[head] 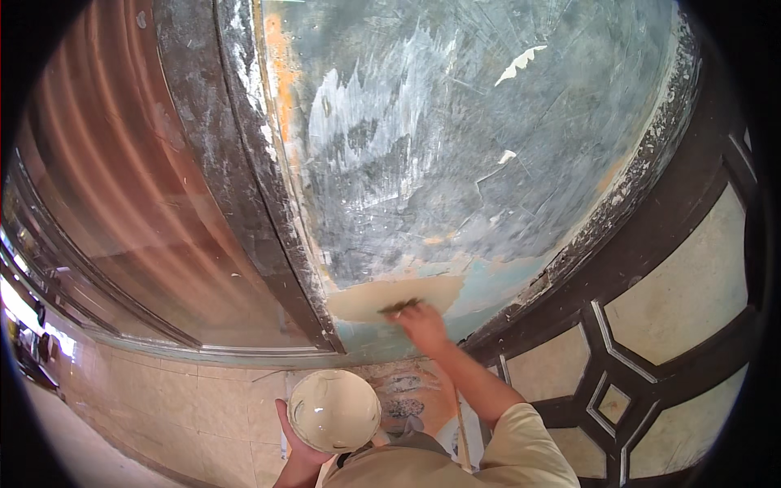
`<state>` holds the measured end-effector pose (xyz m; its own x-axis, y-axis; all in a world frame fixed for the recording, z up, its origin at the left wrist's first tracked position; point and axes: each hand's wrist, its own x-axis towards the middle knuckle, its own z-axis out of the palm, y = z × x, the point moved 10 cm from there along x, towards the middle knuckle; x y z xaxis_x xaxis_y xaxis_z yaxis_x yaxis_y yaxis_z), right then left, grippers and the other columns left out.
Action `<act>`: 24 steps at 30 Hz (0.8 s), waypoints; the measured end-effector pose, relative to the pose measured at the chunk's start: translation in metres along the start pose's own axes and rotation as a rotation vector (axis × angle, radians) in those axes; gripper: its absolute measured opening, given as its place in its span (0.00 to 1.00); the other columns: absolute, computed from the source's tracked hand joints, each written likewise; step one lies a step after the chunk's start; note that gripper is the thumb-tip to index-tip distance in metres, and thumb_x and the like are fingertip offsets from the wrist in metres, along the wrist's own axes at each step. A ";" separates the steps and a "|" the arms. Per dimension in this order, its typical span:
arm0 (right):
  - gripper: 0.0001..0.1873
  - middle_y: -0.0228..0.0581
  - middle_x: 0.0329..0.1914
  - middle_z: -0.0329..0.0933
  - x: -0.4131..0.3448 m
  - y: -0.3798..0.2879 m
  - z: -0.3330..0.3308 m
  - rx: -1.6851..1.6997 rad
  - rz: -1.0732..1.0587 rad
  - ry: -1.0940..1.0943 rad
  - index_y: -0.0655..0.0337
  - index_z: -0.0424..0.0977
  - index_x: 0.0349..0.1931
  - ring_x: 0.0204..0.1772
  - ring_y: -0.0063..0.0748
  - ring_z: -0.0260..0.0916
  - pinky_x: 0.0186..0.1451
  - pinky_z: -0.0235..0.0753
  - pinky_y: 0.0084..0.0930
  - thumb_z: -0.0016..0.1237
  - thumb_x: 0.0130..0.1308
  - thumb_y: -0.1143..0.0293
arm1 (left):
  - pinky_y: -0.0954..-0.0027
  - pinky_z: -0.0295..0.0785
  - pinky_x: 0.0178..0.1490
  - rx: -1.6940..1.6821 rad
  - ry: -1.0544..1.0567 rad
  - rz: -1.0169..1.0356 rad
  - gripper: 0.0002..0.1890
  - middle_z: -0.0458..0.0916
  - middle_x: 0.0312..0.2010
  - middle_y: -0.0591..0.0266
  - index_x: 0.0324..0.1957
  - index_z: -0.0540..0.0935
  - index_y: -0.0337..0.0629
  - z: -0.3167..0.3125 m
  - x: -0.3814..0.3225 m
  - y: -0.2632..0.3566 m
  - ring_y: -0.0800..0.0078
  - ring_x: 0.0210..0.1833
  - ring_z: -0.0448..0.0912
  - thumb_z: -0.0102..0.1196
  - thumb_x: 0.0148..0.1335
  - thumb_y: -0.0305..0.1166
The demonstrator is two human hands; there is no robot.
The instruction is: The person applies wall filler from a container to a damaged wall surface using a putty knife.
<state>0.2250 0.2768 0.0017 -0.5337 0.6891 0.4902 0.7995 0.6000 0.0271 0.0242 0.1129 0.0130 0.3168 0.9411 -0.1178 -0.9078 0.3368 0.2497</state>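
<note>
My left hand (297, 436) supports a round bowl of glossy cream-coloured paint or filler (334, 412) from its left side and below. Up against the scraped wall (464, 152), my right hand (421, 326) grips a small dark-edged spreading tool (403, 306). Motion blur hides whether it is a brush or a scraper. The tool lies over a wet-looking cream patch (360, 302) low on the wall. Pale blue-green old paint (497, 283) borders that patch on the right and below.
Left of the wall stands a dark worn wooden frame (262, 195) beside glass with a reddish curtain (140, 201). A dark panelled door or gate (616, 341) curves along the right. Beige tiles (165, 396) and a stained orange sheet (406, 390) lie below.
</note>
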 end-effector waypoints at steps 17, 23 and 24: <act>0.18 0.30 0.38 0.79 0.050 -0.060 0.025 0.072 0.125 0.046 0.46 0.78 0.47 0.44 0.36 0.75 0.46 0.70 0.37 0.54 0.54 0.72 | 0.38 0.59 0.65 0.311 0.215 -0.116 0.50 0.61 0.70 0.59 0.69 0.63 0.55 -0.041 -0.013 0.047 0.49 0.69 0.61 0.23 0.55 0.79; 0.13 0.31 0.33 0.76 0.090 -0.059 -0.115 0.142 0.292 0.324 0.51 0.77 0.41 0.40 0.38 0.71 0.44 0.67 0.38 0.54 0.54 0.74 | 0.48 0.60 0.67 0.186 0.141 -0.073 0.47 0.64 0.67 0.60 0.68 0.64 0.50 -0.028 -0.024 0.067 0.56 0.67 0.64 0.21 0.60 0.75; 0.13 0.30 0.32 0.75 0.088 -0.060 -0.117 0.119 0.313 0.320 0.50 0.77 0.41 0.40 0.38 0.70 0.43 0.66 0.38 0.54 0.54 0.74 | 0.49 0.60 0.67 0.206 0.123 -0.060 0.47 0.64 0.67 0.59 0.68 0.64 0.50 -0.027 -0.024 0.070 0.56 0.67 0.64 0.20 0.61 0.74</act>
<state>0.1621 0.2541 0.1452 -0.1449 0.6959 0.7034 0.8617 0.4381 -0.2560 -0.0547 0.1130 0.0079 0.3210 0.9132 -0.2509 -0.8096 0.4021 0.4277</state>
